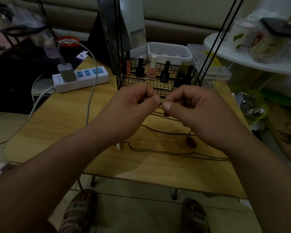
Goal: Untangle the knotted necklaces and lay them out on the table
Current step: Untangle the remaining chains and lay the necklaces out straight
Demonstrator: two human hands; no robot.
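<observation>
A low wooden bench (pixel 65 128) fills the middle of the scene, and above its centre the person's two bare forearms reach in from the near edge. The left hand (pixel 131 105) and right hand (pixel 196 108) meet just in front of a black wire basket (pixel 124 81) at the far side of the bench. The fingers of both hands are curled in tight, each thumb (pixel 157 100) pressed against a forefinger, and they pinch between them a small glinting necklace piece (pixel 162 103); it is too small to tell whether this is a clasp or a knot. A white power strip (pixel 84 79) lies at the far left of the bench with a grey charger (pixel 66 72) plugged in. The basket holds upright nail polish bottles, one of them pink (pixel 152 68), and a white plastic tub (pixel 169 52) stands behind it. On the bench below the hands lies a black cord necklace (pixel 160 131), running left to right. Nearer still lies a beaded chain necklace (pixel 166 152), stretched towards the right edge. A dark red pendant (pixel 191 142) rests between the two, just beside the right wrist.
</observation>
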